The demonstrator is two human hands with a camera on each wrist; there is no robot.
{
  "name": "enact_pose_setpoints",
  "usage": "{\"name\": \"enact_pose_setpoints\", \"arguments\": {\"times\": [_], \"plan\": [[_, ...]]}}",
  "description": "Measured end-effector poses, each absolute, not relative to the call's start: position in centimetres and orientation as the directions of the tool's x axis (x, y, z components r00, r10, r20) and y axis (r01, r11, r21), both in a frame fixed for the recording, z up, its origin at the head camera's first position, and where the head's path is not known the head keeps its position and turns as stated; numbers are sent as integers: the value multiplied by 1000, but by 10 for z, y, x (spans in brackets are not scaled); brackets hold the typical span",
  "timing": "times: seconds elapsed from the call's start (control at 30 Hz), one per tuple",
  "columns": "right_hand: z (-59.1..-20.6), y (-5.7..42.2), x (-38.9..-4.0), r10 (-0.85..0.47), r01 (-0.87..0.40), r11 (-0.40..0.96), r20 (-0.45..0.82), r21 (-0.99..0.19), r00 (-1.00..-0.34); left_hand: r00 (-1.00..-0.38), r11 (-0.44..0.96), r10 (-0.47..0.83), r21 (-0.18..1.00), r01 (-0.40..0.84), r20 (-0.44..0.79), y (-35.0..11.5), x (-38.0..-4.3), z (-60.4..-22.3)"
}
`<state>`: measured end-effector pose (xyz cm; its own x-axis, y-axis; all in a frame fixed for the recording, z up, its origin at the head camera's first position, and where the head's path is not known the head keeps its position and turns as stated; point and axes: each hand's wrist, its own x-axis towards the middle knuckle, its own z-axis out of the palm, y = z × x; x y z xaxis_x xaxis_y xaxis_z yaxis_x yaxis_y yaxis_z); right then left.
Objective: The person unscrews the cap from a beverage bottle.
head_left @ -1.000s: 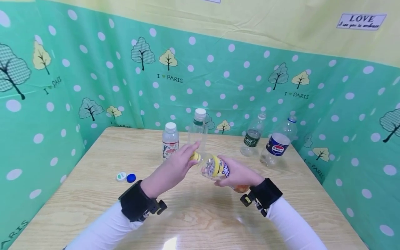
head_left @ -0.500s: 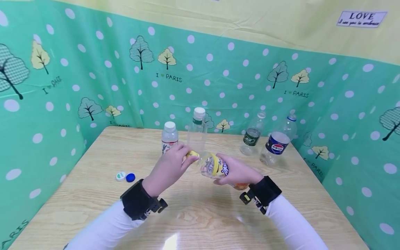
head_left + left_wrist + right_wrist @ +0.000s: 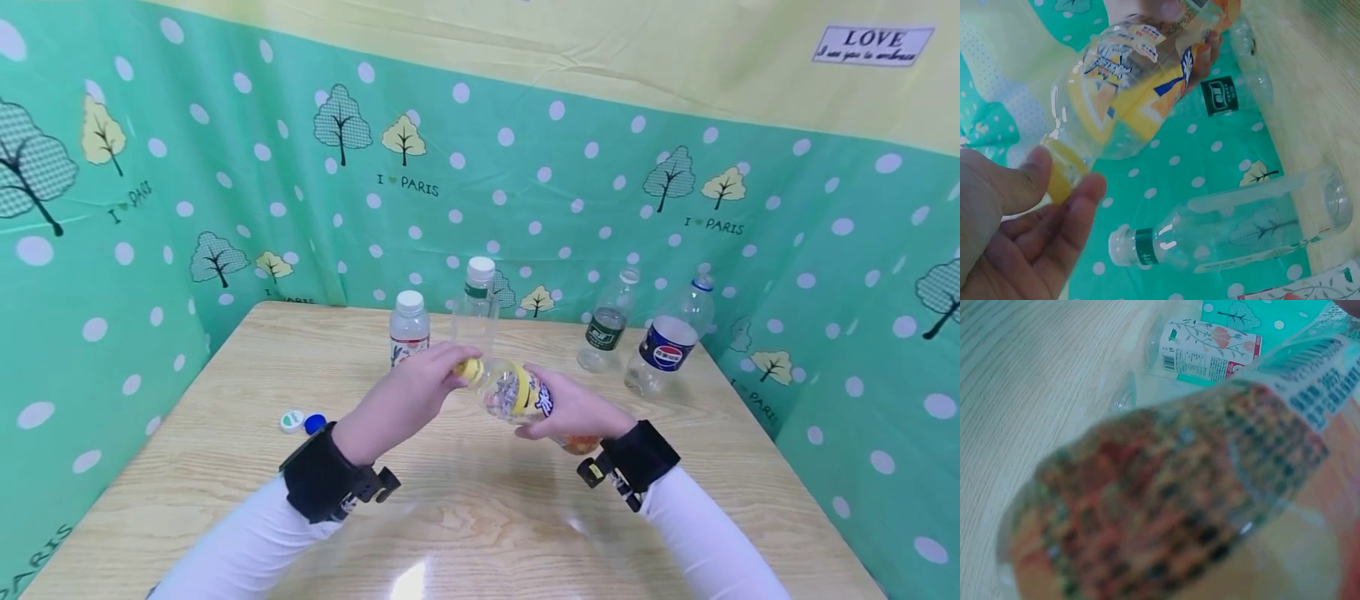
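A clear plastic drink bottle [image 3: 506, 393] with a yellow and orange label is held tilted above the table, its neck toward the left. My right hand [image 3: 570, 406] grips it round the label. At the neck end, my left hand [image 3: 412, 392] pinches the yellow cap [image 3: 1063, 172] between thumb and fingers. In the left wrist view the cap sits at the bottle's mouth. The bottle's lower part, with its patterned label [image 3: 1166, 500], fills much of the right wrist view; the right fingers are mostly hidden there.
Behind the hands stand a short white-capped bottle [image 3: 409, 327] and a tall clear white-capped bottle [image 3: 475, 312]. At the back right are a green-labelled bottle [image 3: 603, 327] and a Pepsi bottle [image 3: 666, 346]. A white cap [image 3: 292, 421] and a blue cap [image 3: 315, 423] lie on the left.
My left hand has turned about the yellow cap, its fingers shifting from over it to grip it afresh. My right hand and the bottle stay nearly in place.
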<state>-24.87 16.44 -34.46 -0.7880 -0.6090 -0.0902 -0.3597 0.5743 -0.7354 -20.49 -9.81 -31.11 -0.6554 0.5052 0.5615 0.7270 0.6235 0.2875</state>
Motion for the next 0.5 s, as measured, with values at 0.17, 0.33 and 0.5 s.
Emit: {"name": "enact_pose_setpoints", "arguments": {"times": [0.17,0.33,0.5], "plan": [[-346,163,-248,-585,-357,616,-104,-703,-805,-777,726,387,356,589,496,-91,-201,-315],[-344,162,-247,-591,-358,603,-98,-713,-801,-721,634,442,382,672,534,-96,-204,-314],[-342,164,-247,-593,-362,577,-70,-732,-802,-578,498,566,315,808,588,-101,-209,-309]]}}
